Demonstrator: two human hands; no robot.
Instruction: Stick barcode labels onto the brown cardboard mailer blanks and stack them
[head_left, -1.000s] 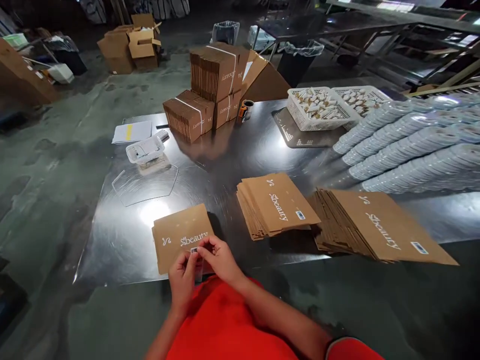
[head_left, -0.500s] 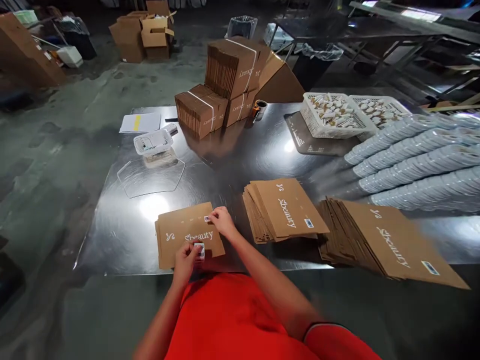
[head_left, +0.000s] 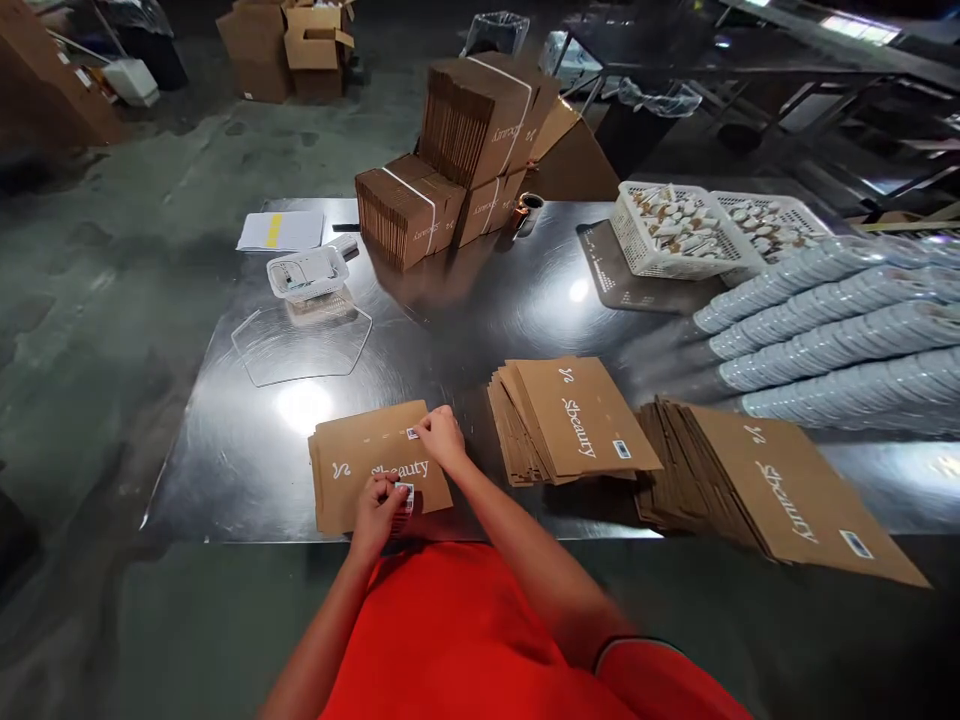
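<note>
A small pile of flat brown cardboard pieces (head_left: pixel 345 500) lies at the table's near edge, in front of me. Over its lower part, my left hand (head_left: pixel 377 510) is closed on a strip of labels (head_left: pixel 405 497). My right hand (head_left: pixel 441 436) has its fingers pinched at a small label (head_left: pixel 412 433) near the top right corner of the upper cardboard. To the right, a fanned cardboard stack (head_left: pixel 555 415) carries a label on its top piece. Farther right lies another labelled cardboard stack (head_left: pixel 787 480).
Strapped cardboard bundles (head_left: pixel 409 212) stand at the table's back. White baskets (head_left: pixel 660 262) of small items and long rows of wrapped grey pieces (head_left: pixel 840 360) occupy the right. A white tray (head_left: pixel 307 273), papers (head_left: pixel 281 230) and a loose strap (head_left: pixel 300 380) lie left.
The camera view has shifted slightly. Both hands stay nearly in place over the cardboard, with the right hand still at the small label.
</note>
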